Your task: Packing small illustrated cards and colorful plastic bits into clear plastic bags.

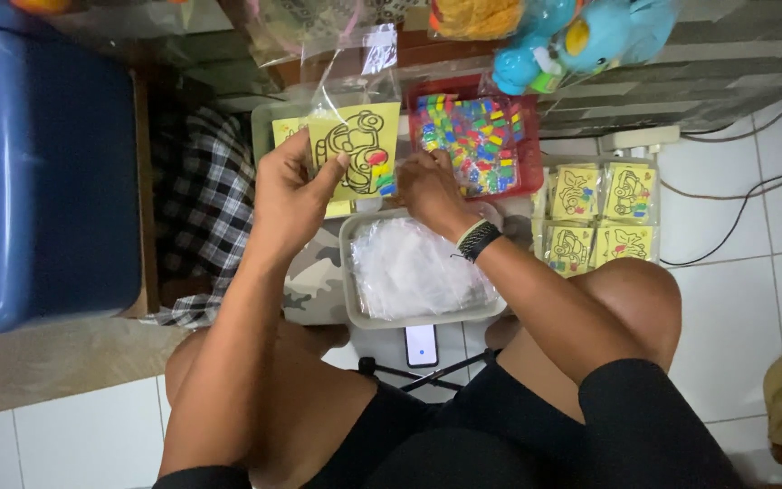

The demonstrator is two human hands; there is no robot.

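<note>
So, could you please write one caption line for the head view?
Left hand holds a yellow car card in clear sleeve; right hand reaches into red tray of coloured pieces.

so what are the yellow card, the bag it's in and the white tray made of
Yellow card, held in the left hand: looks like matte card or stiff paper, flat, with a black printed outline. Its bag: thin clear plastic film, with glossy glare and creases above the card. White tray: probably moulded plastic, with a smooth rounded rim; it holds more crinkly clear bags.
</note>
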